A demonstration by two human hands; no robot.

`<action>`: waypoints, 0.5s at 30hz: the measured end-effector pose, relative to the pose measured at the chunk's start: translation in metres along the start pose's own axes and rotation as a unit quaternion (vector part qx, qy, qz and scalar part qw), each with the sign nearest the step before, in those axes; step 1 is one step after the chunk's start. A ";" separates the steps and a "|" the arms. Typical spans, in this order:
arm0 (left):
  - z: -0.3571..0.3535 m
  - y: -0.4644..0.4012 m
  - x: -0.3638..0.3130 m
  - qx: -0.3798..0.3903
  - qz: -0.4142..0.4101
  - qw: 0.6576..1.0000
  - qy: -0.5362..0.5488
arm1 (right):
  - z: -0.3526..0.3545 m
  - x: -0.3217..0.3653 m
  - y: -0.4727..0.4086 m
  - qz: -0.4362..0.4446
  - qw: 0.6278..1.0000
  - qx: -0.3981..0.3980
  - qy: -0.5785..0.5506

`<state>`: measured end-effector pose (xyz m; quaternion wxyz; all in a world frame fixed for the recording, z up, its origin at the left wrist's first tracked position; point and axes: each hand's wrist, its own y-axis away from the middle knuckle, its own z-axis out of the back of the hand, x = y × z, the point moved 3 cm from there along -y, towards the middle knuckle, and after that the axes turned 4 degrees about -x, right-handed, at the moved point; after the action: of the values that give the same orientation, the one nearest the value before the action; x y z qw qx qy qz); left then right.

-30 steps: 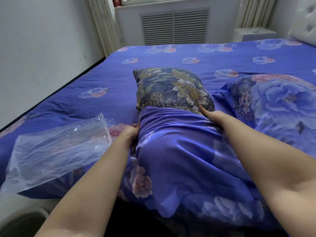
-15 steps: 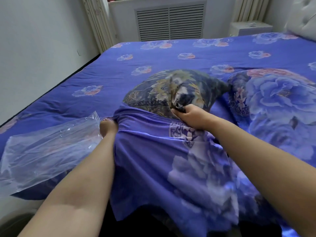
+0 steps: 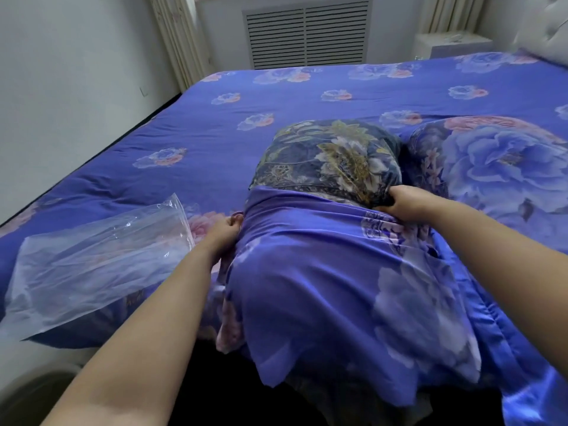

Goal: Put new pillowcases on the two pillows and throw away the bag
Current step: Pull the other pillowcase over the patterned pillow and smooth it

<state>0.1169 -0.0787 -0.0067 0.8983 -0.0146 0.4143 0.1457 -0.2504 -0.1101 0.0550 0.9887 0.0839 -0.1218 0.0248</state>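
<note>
Head view: pillow (image 3: 329,161) on bed (image 3: 215,124) half inside new pillowcase (image 3: 322,272); left hand (image 3: 226,230) and right hand (image 3: 405,201) gripping its opening. Second pillow (image 3: 491,167) apparently cased already; bag (image 3: 98,259) not yet discarded.

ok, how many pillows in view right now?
2. One dark floral pillow at centre, half inside the blue pillowcase that both hands grip; a second pillow in a blue rose case lies to its right. Others may be out of frame.
</note>
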 end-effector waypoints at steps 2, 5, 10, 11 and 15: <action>0.008 0.002 -0.003 0.002 0.004 1.000 0.024 | 0.005 0.007 0.008 -0.023 0.995 -0.048 0.086; 0.026 0.003 -0.036 -0.145 -0.148 0.978 0.010 | 0.018 0.043 0.033 0.063 0.957 -0.267 0.100; 0.008 0.036 -0.109 0.108 -0.307 0.936 -0.135 | 0.013 0.088 0.061 0.142 0.989 0.005 0.049; 0.006 0.040 -0.116 0.159 -0.288 0.929 -0.169 | 0.017 0.088 0.065 0.139 0.988 0.065 0.027; 0.011 0.047 -0.142 0.286 -0.231 0.912 -0.181 | 0.042 0.085 0.056 0.144 0.892 0.186 -0.386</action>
<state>0.0246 -0.0675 0.1113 0.9321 0.1747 0.2539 -0.1905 -0.1820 -0.0599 0.1252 0.8159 0.2504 -0.4977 0.1546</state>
